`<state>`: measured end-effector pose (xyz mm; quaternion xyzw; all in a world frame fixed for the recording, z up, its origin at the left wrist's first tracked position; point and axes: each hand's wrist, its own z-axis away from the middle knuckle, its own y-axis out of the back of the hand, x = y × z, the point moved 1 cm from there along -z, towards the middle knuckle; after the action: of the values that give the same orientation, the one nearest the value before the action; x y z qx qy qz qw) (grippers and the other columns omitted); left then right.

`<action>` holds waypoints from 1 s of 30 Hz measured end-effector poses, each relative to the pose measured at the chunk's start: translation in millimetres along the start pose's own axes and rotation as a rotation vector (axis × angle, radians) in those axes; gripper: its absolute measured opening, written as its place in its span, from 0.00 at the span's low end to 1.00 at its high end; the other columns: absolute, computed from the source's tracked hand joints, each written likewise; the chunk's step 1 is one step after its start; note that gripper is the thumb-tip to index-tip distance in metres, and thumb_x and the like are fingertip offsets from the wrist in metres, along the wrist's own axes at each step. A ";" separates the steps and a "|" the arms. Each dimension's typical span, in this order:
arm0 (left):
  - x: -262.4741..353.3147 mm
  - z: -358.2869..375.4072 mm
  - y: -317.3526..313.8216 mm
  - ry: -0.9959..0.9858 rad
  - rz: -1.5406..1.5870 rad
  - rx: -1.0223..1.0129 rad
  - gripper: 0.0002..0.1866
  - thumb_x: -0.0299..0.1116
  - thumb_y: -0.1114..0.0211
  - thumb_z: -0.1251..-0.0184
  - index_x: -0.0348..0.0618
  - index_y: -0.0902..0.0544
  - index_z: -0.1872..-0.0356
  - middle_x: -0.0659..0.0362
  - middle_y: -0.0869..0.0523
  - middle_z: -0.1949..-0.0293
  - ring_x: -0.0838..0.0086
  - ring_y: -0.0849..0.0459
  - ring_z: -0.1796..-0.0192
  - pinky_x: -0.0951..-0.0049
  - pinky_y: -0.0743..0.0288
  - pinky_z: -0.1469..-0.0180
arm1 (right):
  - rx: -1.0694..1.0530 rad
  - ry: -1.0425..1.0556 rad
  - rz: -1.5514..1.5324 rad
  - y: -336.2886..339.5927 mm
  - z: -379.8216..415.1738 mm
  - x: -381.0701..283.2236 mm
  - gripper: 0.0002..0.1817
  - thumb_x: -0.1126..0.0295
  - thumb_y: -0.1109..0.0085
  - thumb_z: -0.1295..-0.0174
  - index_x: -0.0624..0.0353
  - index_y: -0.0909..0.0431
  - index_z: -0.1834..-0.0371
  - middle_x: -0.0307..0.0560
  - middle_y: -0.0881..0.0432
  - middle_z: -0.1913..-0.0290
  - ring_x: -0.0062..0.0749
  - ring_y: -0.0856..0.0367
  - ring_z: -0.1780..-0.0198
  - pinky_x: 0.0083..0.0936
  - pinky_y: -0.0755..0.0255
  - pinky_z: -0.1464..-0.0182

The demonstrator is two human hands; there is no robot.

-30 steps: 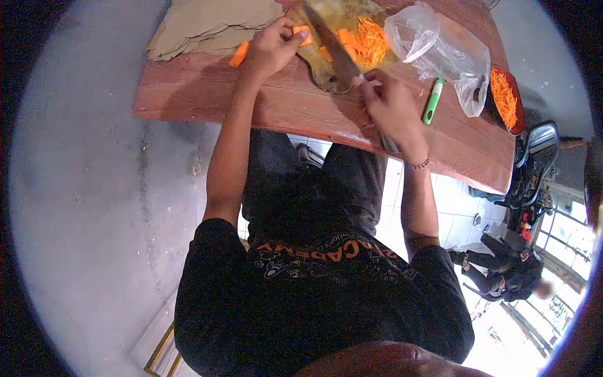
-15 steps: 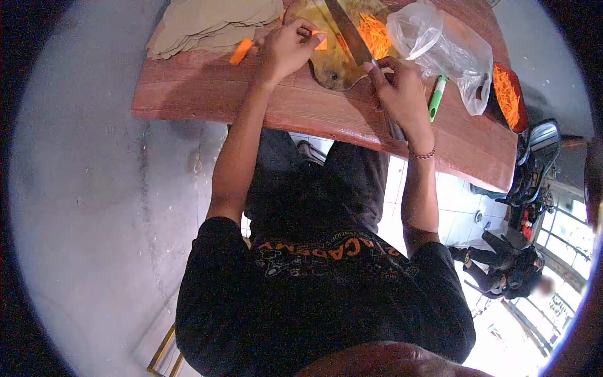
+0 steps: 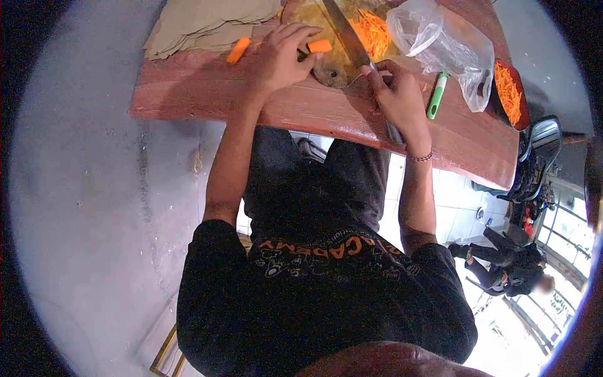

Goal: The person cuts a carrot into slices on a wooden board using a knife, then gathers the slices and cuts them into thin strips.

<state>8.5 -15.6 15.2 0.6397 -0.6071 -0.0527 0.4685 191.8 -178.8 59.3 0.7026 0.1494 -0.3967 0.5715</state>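
My left hand (image 3: 282, 60) is closed, its thumb and fingers pinching one end of a carrot piece (image 3: 320, 46) over the cutting board's left side. In my right hand (image 3: 399, 91) is the knife (image 3: 349, 34), its blade pointing away from me across the wooden cutting board (image 3: 333, 74). A pile of carrot strips (image 3: 374, 36) lies on the board to the right of the blade. Left of my left hand, another carrot piece (image 3: 238, 50) rests on the table.
Brown paper sheets (image 3: 201, 25) cover the table's (image 3: 188, 88) far left. On the right are a clear plastic bag (image 3: 455, 50), a green-and-white-handled tool (image 3: 437, 95) and a dark tray (image 3: 522, 116) of carrot strips. A person (image 3: 515, 264) is in the background at right.
My left hand has moved slightly toward me, and the carrot piece in it has turned and shifted. The knife and my right hand have barely moved.
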 end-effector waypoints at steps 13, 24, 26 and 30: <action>-7.2 0.6 -12.8 0.101 0.035 -0.094 0.26 0.51 0.23 0.48 0.44 0.16 0.54 0.57 0.15 0.62 0.61 0.15 0.55 0.62 0.21 0.51 | -0.023 0.002 -0.005 -12.5 -1.5 -17.5 0.22 0.54 0.45 0.31 0.67 0.19 0.55 0.68 0.16 0.67 0.63 0.16 0.61 0.49 0.23 0.57; -4.0 10.4 -11.0 0.162 0.067 -0.059 0.24 0.44 0.19 0.48 0.42 0.15 0.54 0.59 0.18 0.59 0.72 0.16 0.63 0.73 0.19 0.61 | 0.000 0.060 0.116 -14.2 9.3 -29.3 0.20 0.56 0.50 0.29 0.65 0.20 0.60 0.69 0.18 0.70 0.67 0.17 0.63 0.57 0.26 0.60; -4.4 11.0 -13.1 0.168 0.075 0.012 0.23 0.50 0.21 0.49 0.45 0.13 0.58 0.59 0.15 0.61 0.71 0.13 0.67 0.69 0.18 0.63 | 0.012 0.083 0.130 -16.1 10.2 -29.2 0.20 0.56 0.50 0.28 0.65 0.20 0.61 0.69 0.18 0.70 0.67 0.17 0.64 0.57 0.25 0.60; -7.2 11.1 -15.3 0.190 0.067 -0.011 0.23 0.48 0.20 0.49 0.44 0.13 0.58 0.59 0.15 0.61 0.70 0.12 0.67 0.69 0.18 0.62 | 0.017 0.060 0.171 -15.5 12.2 -35.3 0.20 0.56 0.50 0.29 0.65 0.20 0.62 0.68 0.17 0.70 0.67 0.17 0.64 0.57 0.24 0.61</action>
<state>10.7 -18.3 -4.7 0.6185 -0.5806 0.0204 0.5291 154.1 -176.8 74.0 0.7292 0.1025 -0.3263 0.5927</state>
